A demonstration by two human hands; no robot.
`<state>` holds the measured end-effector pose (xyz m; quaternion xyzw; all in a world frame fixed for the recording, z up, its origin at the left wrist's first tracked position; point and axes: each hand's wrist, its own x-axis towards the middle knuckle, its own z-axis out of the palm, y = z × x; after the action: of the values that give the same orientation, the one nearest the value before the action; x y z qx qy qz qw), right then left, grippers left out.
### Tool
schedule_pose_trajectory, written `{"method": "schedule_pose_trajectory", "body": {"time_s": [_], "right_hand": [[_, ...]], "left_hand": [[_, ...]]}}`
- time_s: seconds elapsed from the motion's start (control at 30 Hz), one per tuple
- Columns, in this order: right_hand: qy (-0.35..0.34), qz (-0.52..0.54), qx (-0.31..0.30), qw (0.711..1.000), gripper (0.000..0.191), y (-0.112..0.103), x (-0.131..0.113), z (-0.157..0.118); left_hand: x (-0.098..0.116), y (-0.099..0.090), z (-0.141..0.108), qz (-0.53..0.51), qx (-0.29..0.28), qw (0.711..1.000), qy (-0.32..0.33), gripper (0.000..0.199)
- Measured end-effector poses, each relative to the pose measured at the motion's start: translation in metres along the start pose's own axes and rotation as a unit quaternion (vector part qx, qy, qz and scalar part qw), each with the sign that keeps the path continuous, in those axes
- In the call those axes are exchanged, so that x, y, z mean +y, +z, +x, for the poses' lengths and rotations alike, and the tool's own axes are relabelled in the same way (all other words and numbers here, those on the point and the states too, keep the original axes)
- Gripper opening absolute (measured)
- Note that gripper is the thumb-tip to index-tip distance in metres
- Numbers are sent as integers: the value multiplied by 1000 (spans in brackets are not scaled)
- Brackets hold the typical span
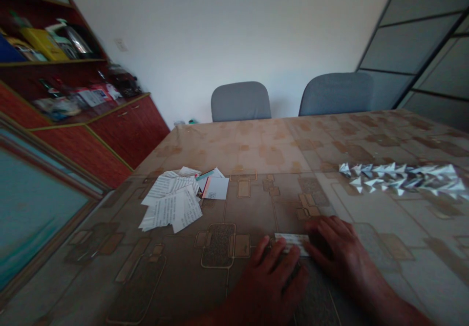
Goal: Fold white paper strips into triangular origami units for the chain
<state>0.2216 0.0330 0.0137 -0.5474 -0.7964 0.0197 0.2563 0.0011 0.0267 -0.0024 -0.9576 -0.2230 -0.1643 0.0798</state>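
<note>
A small folded strip of printed paper point(292, 237) lies flat on the table in front of me. My left hand point(273, 279) reaches over it from the near side, fingers spread and the fingertips resting on its lower edge. At the strip's right end, my right hand point(339, 248) has its fingers curled, with the thumb and forefinger closed on that end. Part of the strip is hidden under my fingers. Farther left lies a loose pile of printed paper pieces point(172, 204), with a white card point(216, 188) at its right side.
Two rows of pointed folded paper pieces point(403, 177) lie at the right. The patterned tablecloth point(252, 150) covers the table. Two grey chairs point(241, 101) stand behind the far edge. A red-brown cabinet point(124, 131) is at the left.
</note>
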Motion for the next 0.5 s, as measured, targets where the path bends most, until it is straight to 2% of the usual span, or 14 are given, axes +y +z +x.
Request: {"method": "schedule_pose_trajectory", "body": {"time_s": [0.1, 0.27, 0.4, 0.5], "right_hand": [[-71, -8, -18, 997, 18, -10, 1, -2], [-109, -24, -60, 992, 23, -22, -1, 0], [-116, -18, -68, 991, 23, -19, 2, 0], [-105, 0, -82, 991, 20, -14, 6, -1]], "left_hand": [[1, 6, -1, -4, 15, 1000, -9, 33], [-2, 12, -7, -19, 24, 999, -12, 35], [-13, -5, -12, -62, -3, 998, -13, 55], [-19, -20, -16, -84, -41, 996, -9, 54]]}}
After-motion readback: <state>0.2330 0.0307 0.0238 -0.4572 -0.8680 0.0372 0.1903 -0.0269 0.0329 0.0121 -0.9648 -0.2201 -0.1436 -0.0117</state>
